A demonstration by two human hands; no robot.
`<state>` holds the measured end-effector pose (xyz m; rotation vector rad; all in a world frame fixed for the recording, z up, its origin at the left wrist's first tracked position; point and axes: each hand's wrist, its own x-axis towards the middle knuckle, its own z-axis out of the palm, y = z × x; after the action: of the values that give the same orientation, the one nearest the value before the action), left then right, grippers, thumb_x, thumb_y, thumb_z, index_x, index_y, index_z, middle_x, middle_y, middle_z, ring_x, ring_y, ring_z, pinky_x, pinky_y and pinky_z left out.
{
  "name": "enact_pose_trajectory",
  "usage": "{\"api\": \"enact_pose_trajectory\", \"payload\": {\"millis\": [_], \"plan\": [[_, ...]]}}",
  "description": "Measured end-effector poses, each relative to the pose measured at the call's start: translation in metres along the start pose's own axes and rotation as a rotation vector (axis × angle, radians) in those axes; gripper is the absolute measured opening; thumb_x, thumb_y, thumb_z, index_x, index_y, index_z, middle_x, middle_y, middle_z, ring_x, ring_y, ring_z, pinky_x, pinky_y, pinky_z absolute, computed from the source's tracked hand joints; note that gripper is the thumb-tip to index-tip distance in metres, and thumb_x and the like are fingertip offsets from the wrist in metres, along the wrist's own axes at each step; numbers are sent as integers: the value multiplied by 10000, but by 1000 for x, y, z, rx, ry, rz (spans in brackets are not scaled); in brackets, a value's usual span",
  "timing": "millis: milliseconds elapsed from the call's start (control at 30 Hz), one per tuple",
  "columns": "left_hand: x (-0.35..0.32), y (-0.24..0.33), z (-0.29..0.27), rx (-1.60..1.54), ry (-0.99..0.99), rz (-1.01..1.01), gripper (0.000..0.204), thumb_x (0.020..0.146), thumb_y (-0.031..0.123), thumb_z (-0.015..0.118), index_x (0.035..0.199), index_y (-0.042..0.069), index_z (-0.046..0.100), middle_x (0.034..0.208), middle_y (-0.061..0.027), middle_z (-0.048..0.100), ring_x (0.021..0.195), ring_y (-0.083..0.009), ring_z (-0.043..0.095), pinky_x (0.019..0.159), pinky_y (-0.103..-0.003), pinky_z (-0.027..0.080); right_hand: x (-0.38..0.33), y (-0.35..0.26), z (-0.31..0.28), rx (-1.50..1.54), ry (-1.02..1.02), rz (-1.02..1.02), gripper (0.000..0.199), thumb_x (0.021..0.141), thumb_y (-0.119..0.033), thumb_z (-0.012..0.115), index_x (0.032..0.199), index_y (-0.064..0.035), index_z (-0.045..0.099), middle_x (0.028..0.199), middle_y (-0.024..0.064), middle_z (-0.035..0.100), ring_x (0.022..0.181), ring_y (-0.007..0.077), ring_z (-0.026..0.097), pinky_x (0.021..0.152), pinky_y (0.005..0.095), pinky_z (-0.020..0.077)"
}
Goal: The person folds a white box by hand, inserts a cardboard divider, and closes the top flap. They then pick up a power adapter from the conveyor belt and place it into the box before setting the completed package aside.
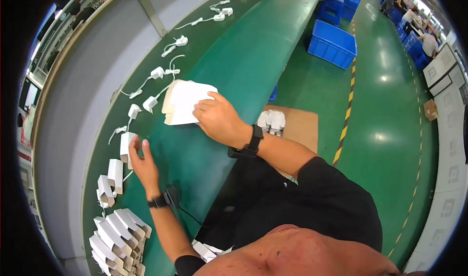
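My right hand (219,117) grips the near right edge of a few flattened white cartons (187,100), fingers on top; they lie over the green conveyor belt. My left hand (142,165) is beside an upright white box (125,147) at the belt's left edge. Its thumb stands apart from the fingers, and the fingertips are against or very close to the box. A second white box (115,172) and a third white box (105,187) stand nearer to me. Just beyond lie white power adapters with bundled cables, such as one adapter (149,104).
A stack of white boxes (119,239) sits at the lower left. More adapters (181,41) line the belt's far left side. To the right, a brown carton (302,129) holds white pieces, and a blue crate (333,44) stands on the floor. Several people (429,44) sit far right.
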<state>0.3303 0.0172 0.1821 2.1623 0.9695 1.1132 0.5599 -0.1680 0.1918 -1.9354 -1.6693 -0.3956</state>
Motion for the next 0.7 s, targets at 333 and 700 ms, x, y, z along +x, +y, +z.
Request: {"api": "enact_pose_trajectory", "payload": {"millis": [333,700], "plan": [[-119,108,12,-873,-165,-129,701,997,456,578,1498,5,388,1448,-163,517,1273,-268,546,1051,-379,431,-19,-48,-31,159,409,-101,295,841,-88,675,1128,-22,679,1140,131,701,1090,301,663,954,434,512],[-189,82,-20,-1038,-455,-302,1204,736,726,758,1533,-46,288,1486,-184,463,1344,-297,491,1098,-417,407,-62,-76,-60,1118,-294,4,264,909,-160,702,1129,-27,644,951,107,714,853,256,712,763,338,559]]}}
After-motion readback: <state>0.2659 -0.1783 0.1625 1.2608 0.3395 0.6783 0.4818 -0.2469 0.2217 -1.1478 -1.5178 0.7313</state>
